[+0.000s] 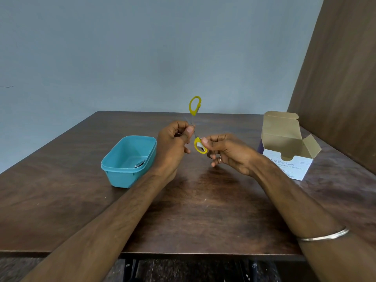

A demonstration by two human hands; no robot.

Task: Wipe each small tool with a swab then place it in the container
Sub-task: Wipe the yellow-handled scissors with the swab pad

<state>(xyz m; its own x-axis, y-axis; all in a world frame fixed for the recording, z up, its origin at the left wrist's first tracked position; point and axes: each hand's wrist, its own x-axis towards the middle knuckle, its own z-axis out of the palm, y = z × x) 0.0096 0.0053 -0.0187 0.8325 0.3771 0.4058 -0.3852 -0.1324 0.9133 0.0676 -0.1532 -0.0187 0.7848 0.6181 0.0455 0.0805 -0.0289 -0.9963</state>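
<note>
Yellow-handled scissors (195, 127) spread apart; left hand (175, 143) grips blades, right hand (227, 151) pinches swab (200, 146).

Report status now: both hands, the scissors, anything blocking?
Left hand grips scissors mid-body. Right hand pinches white swab at lower yellow handle. Blue container beside left wrist, path open.

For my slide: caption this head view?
Both hands hold yellow-handled scissors above the table, beside a teal container.

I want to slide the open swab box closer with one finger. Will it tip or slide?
The swab box will probably slide: it sits flat on the smooth table with a broad base. It looks like light cardboard, so it may skid or twist. Its raised lid flap would likely bend if pushed there.
</note>
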